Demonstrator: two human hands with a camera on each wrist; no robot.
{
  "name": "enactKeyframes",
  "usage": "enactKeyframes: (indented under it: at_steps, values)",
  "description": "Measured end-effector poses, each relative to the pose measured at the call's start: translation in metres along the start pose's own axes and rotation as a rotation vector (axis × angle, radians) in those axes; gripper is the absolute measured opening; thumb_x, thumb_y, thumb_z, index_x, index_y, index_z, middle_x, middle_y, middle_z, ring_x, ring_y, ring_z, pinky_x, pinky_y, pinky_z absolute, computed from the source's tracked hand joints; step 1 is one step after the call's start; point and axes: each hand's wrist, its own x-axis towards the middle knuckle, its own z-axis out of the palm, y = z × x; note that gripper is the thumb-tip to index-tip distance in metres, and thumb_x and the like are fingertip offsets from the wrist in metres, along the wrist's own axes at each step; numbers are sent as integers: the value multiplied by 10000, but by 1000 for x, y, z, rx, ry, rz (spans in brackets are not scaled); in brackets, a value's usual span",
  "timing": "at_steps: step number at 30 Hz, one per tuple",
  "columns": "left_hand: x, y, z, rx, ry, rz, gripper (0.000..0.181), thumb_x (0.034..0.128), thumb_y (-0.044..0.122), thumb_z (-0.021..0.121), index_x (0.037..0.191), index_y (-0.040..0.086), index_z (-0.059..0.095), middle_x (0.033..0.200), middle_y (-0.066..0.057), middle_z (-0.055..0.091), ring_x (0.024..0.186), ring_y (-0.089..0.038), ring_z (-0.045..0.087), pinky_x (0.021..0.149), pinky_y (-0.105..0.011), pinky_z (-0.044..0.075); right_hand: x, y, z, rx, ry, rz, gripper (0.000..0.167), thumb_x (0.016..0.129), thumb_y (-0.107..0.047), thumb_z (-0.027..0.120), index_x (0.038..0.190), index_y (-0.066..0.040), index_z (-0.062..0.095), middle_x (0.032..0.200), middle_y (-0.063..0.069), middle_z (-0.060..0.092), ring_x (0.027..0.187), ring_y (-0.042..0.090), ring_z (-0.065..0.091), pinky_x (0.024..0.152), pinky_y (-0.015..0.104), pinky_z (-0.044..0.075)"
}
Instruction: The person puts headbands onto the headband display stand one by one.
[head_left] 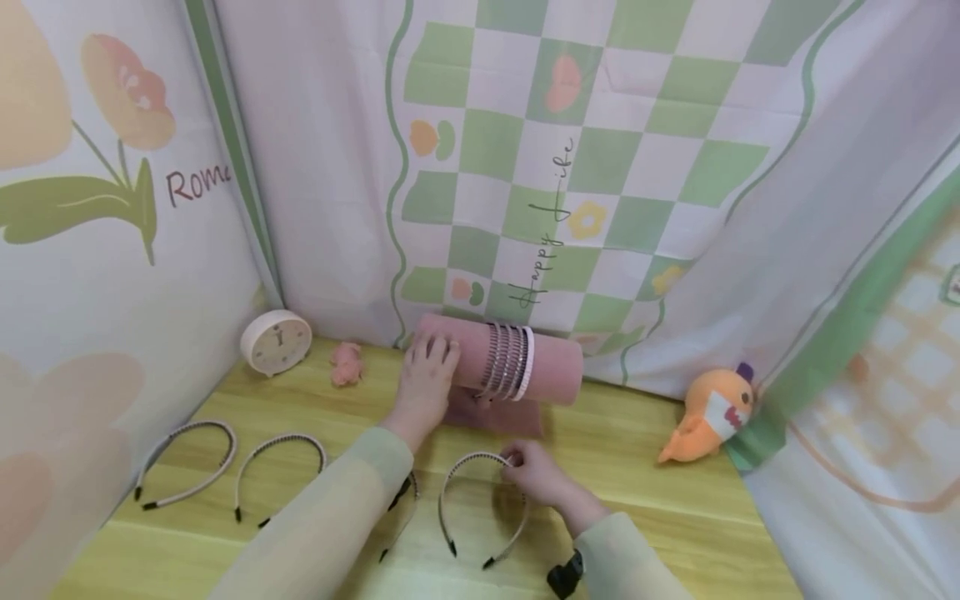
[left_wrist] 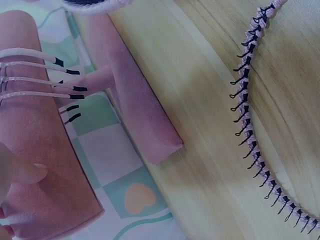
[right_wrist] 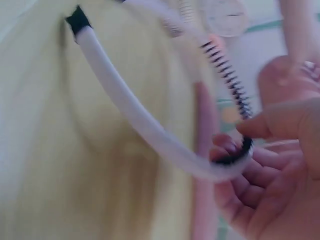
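In the head view my left hand (head_left: 427, 379) grips the left end of a pink padded headband stand (head_left: 558, 371). The left wrist view has the thumb (left_wrist: 30, 172) pressing on its padded roll. Several headbands (head_left: 506, 360) with black tips sit around the middle of that roll. My right hand (head_left: 536, 473) pinches a pale headband (head_left: 444, 500) by its curved top, in front of the stand. The right wrist view shows this held headband (right_wrist: 125, 97) blurred, its inner side lined with dark teeth, thumb and fingers about its bend.
Two pale headbands (head_left: 193, 493) (head_left: 258, 450) lie on the wooden table (head_left: 660, 517) at left; another (head_left: 405, 521) is partly behind the left sleeve. A white clock (head_left: 276, 343), a small pink figure (head_left: 347, 364) and an orange plush toy (head_left: 708, 417) stand near the curtain.
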Motion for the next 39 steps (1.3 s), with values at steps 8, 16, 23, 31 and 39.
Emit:
enactKeyframes:
  at_steps: [8,16,23,31,39]
  values:
    - [-1,-2,1,12,-4,-2,754,671,164,850,1338,83,508,1272,-151,458,1262,-383,389,1025,-495,393,-15,-21,-29,285,-202,98,252,978,-74,568,979,176,604,700,56,620,616,128,568,555,248,477]
    - [-1,-1,2,1,-39,-2,794,658,177,879,1348,84,497,1289,-153,446,1290,-388,367,1038,-493,383,-43,-25,-90,407,-248,60,248,1013,-99,485,993,124,591,808,111,676,705,153,654,669,307,561]
    - [-1,0,-1,-2,-16,-7,776,660,170,875,1337,86,505,1281,-150,454,1288,-386,370,1028,-501,388,-64,-17,-142,480,-77,51,264,1038,-96,459,1150,139,506,941,95,693,852,171,678,784,323,559]
    - [0,1,0,-8,-20,0,806,656,204,887,1352,83,500,1288,-149,452,1282,-388,377,1032,-500,385,-71,-7,-167,636,147,132,307,1006,-12,505,1286,106,543,983,71,723,900,150,690,785,284,561]
    - [-1,1,0,-2,-5,-6,768,674,168,871,1343,79,502,1286,-159,457,1278,-391,380,1033,-503,390,-46,-21,-165,577,321,133,432,992,-19,540,1356,174,412,951,-3,701,880,99,665,817,263,546]
